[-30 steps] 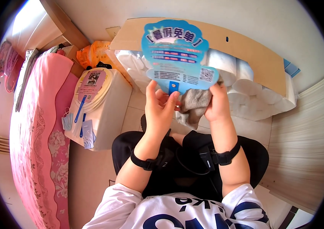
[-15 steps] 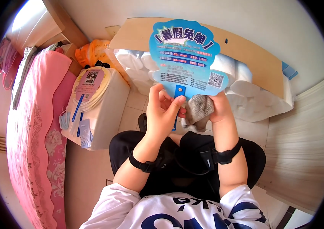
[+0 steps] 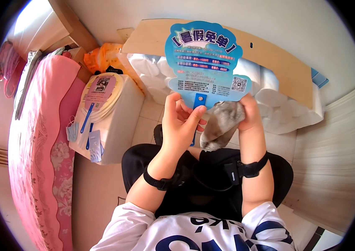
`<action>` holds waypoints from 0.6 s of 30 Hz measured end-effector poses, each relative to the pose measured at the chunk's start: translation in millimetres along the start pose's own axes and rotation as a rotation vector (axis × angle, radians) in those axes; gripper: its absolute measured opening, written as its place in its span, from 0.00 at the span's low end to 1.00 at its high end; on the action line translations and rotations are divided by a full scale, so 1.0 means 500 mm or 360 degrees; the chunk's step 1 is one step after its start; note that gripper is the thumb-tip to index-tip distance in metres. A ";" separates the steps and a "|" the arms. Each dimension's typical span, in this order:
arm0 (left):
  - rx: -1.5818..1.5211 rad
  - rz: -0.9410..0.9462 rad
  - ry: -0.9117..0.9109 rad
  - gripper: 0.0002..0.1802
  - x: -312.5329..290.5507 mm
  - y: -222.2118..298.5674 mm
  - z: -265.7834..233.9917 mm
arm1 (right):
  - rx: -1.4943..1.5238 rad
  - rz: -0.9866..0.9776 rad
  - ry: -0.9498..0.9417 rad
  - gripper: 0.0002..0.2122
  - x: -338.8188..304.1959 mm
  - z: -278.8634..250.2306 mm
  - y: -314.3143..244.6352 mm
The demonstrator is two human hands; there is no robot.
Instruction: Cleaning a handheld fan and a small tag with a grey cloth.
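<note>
A blue cloud-shaped hand fan (image 3: 204, 69) with printing and a square code stands raised in front of me. My left hand (image 3: 179, 123) pinches its blue handle just below the fan's face. At the fan's lower right edge, my right hand (image 3: 250, 115) is closed on a grey-brown cloth (image 3: 223, 121). The cloth hangs bunched and creased below the fan, its lower end beside my left fingertips. Part of the right fingers is hidden behind the cloth and fan.
Left of me a white box (image 3: 121, 125) carries several round fans (image 3: 102, 94), a face mask (image 3: 72, 130) and a small packet (image 3: 96, 146). Beyond it is a bed with a pink cover (image 3: 35, 138). Wrapped white rolls (image 3: 269, 100) sit under a cardboard sheet (image 3: 284, 69) ahead.
My right hand has moved slightly right, and the cloth now hangs longer and lower. The fan and my left hand have shifted a little to the right.
</note>
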State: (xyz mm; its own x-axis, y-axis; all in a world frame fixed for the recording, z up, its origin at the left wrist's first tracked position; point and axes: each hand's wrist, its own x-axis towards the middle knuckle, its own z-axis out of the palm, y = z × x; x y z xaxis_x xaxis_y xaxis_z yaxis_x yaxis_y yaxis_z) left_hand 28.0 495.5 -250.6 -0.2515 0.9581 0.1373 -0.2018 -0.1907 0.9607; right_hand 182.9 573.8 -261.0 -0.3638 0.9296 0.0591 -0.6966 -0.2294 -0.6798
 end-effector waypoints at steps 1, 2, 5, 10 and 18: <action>0.0002 -0.0003 0.0005 0.22 -0.001 0.002 0.001 | 0.0012 0.0052 -0.0097 0.13 0.005 -0.005 -0.015; 0.0017 -0.0008 0.0012 0.22 -0.001 0.004 0.003 | 0.0024 0.0104 -0.0193 0.12 0.006 -0.006 -0.023; 0.0036 -0.0021 0.0012 0.22 -0.001 0.005 0.006 | -0.0028 0.0035 -0.0055 0.12 0.000 -0.006 -0.027; 0.0068 -0.0053 0.0037 0.22 -0.004 0.011 0.006 | 0.0050 -0.0037 -0.0118 0.13 0.002 -0.024 -0.040; 0.0160 -0.0010 0.0069 0.19 -0.001 0.005 0.001 | -0.0301 -0.0103 -0.0046 0.13 -0.010 0.000 -0.070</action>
State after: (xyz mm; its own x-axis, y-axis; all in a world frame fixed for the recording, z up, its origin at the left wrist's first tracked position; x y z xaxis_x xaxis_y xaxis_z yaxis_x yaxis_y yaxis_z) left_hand 27.9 494.7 -248.1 -0.2916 0.9487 0.1225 -0.1081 -0.1599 0.9812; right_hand 209.3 577.1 -237.5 -0.3417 0.9313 0.1261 -0.5913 -0.1087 -0.7991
